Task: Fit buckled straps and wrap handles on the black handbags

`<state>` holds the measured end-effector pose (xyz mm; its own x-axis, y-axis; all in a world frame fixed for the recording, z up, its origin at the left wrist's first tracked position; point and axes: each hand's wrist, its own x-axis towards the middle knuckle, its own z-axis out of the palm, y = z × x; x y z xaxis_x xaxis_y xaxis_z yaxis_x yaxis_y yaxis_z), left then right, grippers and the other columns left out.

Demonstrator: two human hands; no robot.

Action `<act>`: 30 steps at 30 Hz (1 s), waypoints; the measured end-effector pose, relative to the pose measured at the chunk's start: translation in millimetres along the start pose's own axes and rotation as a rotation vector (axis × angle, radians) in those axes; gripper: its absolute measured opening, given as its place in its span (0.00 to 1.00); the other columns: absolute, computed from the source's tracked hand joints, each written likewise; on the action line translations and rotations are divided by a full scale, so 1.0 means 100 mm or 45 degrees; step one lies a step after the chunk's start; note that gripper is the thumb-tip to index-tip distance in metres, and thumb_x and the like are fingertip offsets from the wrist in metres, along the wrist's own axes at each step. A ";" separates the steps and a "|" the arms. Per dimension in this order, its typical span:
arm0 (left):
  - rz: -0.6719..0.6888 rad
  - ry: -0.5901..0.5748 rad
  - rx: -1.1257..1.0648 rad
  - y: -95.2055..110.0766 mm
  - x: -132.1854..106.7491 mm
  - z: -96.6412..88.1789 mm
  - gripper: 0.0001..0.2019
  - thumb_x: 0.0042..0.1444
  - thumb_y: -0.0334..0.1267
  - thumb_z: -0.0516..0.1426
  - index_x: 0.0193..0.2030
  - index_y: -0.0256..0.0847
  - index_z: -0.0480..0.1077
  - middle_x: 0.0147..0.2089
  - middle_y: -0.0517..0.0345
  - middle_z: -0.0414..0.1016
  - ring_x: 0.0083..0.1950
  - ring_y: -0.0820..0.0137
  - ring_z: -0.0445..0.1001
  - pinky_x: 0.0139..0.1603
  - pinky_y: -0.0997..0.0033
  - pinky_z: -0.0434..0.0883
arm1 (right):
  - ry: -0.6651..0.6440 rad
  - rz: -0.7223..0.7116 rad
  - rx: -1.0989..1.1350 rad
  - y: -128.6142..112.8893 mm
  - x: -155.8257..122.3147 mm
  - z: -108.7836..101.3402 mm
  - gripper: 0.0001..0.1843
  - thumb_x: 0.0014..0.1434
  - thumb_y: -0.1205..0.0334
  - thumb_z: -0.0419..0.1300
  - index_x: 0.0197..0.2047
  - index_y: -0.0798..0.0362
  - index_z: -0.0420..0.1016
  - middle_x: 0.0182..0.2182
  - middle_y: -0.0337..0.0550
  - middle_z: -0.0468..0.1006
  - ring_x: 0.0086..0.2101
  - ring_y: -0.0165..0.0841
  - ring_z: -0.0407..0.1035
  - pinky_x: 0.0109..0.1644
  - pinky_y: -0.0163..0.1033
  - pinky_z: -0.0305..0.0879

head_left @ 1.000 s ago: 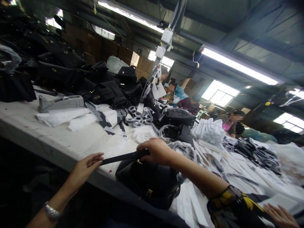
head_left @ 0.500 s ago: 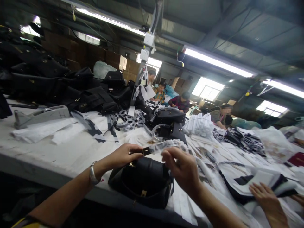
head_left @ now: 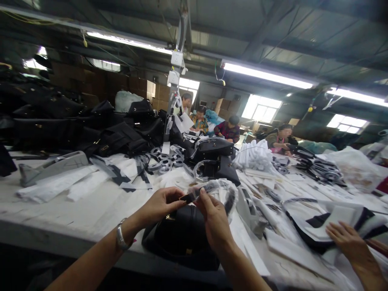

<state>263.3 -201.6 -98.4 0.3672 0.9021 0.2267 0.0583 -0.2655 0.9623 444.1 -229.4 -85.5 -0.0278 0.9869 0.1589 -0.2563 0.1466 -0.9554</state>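
By the near edge of the worktop (head_left: pixel 91 212) sits a black bag (head_left: pixel 177 234), long axis roughly along that edge, clasp (head_left: pixel 188 251) facing the person; above it, left hand (head_left: pixel 162 204) and right hand (head_left: pixel 214 222) pinch a strap (head_left: pixel 190 197) running left to right.

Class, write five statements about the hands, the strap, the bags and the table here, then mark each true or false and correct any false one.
1. The left hand and the right hand both hold the black strap. True.
2. The silver wristband is on the right wrist. False: the silver wristband is on the left wrist.
3. A black handbag is at the near edge of the white table. True.
4. The co-worker's hand at the far right grips the handbag. False: the co-worker's hand lies on a white panel.
5. The big pile of black bags is on the picture's right. False: the pile of black bags is on the left.
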 end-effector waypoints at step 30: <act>-0.060 0.046 -0.350 0.10 -0.03 0.13 0.15 0.47 0.44 0.69 0.30 0.36 0.72 0.28 0.62 0.71 0.29 0.75 0.67 0.30 0.77 0.61 | 0.092 0.048 0.294 -0.12 -0.16 0.15 0.16 0.59 0.50 0.65 0.42 0.54 0.84 0.44 0.49 0.83 0.55 0.44 0.70 0.65 0.49 0.58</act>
<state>275.3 -211.2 -91.5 0.3363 0.9242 0.1812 -0.1815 -0.1251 0.9754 433.6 -248.3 -72.6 0.0257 0.9949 0.0977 -0.4705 0.0983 -0.8769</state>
